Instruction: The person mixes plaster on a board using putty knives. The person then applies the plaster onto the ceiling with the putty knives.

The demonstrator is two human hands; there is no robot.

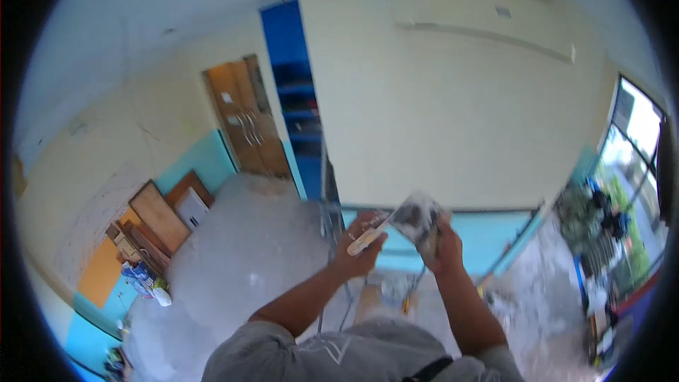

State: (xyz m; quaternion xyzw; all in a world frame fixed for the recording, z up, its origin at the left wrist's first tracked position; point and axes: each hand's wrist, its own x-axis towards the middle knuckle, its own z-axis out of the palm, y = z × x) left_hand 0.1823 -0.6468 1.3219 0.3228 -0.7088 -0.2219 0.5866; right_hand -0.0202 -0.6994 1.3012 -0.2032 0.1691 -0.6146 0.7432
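Observation:
My left hand (pixel 360 249) is closed round the pale handle of a putty knife (pixel 365 240), which points up and to the right. My right hand (pixel 444 246) grips a flat, broad-ended tool (pixel 417 216) smeared with whitish and dark material; its exact kind is unclear because of blur and my fingers. The putty knife's far end meets or overlaps this smeared tool in front of my chest. Both forearms reach up from the lower edge. Behind the hands stands a cream wall (pixel 438 127) with a turquoise lower band.
A metal frame bar (pixel 488 208) runs just beyond my hands. Boards (pixel 160 216) lean on the left wall, with bags (pixel 145 279) beside them. Wooden doors (pixel 247 127) and blue shelves (pixel 300 102) stand at the back left. Piled items (pixel 594 226) lie near the right window.

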